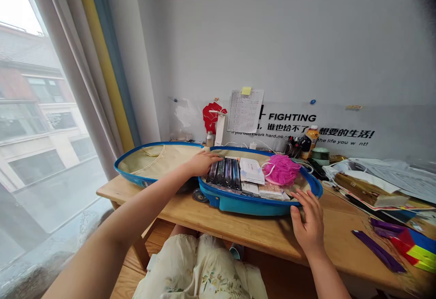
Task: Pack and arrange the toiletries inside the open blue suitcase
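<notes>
Resting open and well apart, the left hand [202, 162] lies on the far left rim of the suitcase [245, 201], beside the dark packets [225, 173]. The right hand [306, 219] lies on its near right rim. Neither grips anything. The suitcase sits open close to the near edge of the bench [238, 228], with a wheel [197, 195] showing. A push could, I judge, slide it off, or spill the loose pink puff [281, 169] and the packets.

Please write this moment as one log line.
suitcase: open, on table | left hand: at its middle edge | right hand: on front rim | inside: pink sponge
</notes>
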A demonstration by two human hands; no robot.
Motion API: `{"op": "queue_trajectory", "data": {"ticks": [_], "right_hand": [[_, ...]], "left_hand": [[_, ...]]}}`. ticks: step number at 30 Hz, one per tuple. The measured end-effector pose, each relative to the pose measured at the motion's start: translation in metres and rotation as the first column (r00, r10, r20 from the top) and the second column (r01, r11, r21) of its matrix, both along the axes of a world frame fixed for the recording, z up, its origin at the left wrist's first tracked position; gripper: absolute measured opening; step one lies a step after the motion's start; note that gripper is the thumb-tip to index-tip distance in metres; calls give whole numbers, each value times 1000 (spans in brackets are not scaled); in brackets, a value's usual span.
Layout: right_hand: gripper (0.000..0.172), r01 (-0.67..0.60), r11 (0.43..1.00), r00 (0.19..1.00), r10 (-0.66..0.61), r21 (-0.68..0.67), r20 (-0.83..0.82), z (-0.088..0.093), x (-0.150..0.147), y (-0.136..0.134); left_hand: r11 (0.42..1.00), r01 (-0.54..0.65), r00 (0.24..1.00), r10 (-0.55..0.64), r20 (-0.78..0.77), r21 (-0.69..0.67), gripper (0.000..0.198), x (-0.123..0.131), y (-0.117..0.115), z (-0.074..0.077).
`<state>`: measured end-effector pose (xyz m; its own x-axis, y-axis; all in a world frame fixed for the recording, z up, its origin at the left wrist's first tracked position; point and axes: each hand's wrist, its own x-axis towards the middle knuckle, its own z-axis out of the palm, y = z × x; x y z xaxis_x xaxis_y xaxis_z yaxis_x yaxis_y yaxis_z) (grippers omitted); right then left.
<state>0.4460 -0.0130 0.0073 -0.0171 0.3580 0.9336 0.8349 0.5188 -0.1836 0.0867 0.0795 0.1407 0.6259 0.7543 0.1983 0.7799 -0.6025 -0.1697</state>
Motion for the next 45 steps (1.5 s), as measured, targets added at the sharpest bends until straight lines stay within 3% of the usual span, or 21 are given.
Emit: {"op": "queue_trajectory", "data": {"ticks": [3, 6, 10, 14, 18, 24, 31, 37, 45], "right_hand": [[33, 8, 1000, 1000, -8, 2, -4, 0, 0, 0], [34, 3, 1000, 1000, -3, -3, 4, -1, 1, 1], [36, 23, 1000, 1000, -23, -13, -1, -3, 4, 3], [36, 80, 997, 997, -80, 25, 7, 2, -2, 1], [33, 38, 998, 990, -44, 49, 132, 16, -23, -6], [23, 34, 999, 960, -31, -5, 279, 32, -48, -8], [26, 55, 997, 944, -34, -57, 327, 36, -39, -12], [32, 73, 997, 943, -70, 5, 324, 36, -33, -16], [29, 72, 997, 953, -71, 6, 293, 35, 3, -22]], "left_hand": [[978, -166, 938, 117, 325, 129, 48, -23, -31, -11], [912, -371, 815, 229, 532, 176, 41, -53, -68, -44], [810, -563, 687, 348, 638, 164, 39, -97, -102, -89], [751, -640, 615, 374, 694, 163, 38, -129, -111, -109], [778, -606, 612, 322, 723, 166, 32, -143, -107, -115], [796, -581, 587, 264, 765, 171, 25, -141, -101, -121], [789, -598, 553, 279, 785, 141, 18, -134, -98, -120], [795, -586, 584, 282, 762, 155, 18, -125, -97, -119], [802, -575, 593, 271, 759, 163, 18, -86, -99, -122]]}}
